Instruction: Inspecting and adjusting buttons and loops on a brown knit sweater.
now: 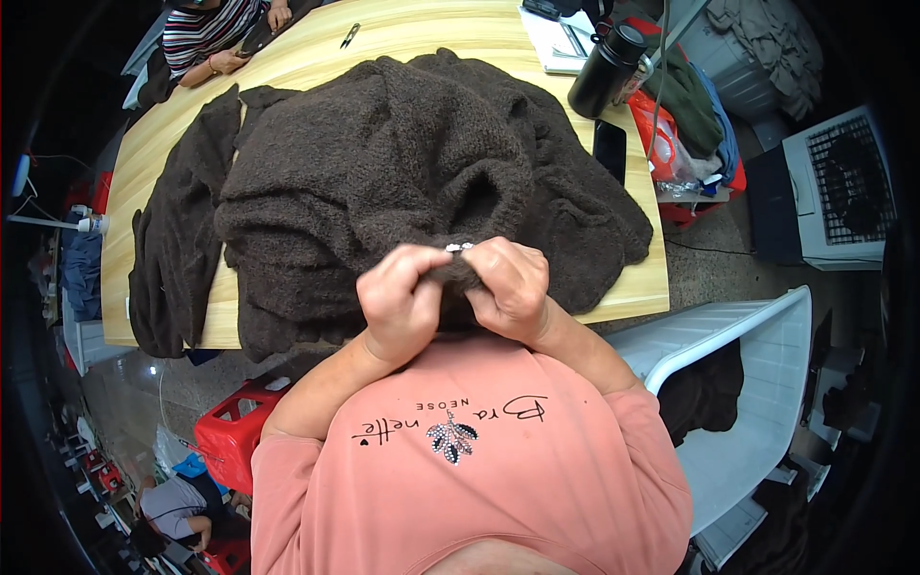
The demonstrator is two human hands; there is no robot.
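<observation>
A dark brown knitted garment lies heaped over the table in front of me. I pinch its near edge between both hands, close to my chest. My left hand is closed on the knit, fingers curled. Just beside it, my right hand grips the same edge, thumb toward the left hand. A small white piece, perhaps a label, shows between the two hands; what the fingertips do there is partly hidden. Another dark brown knitted piece lies along the table's left side.
On the wooden table lie thread snips, a notebook, a black flask and a phone. A co-worker's hand is at the far left. A white bin with dark fabric and a red stool flank me.
</observation>
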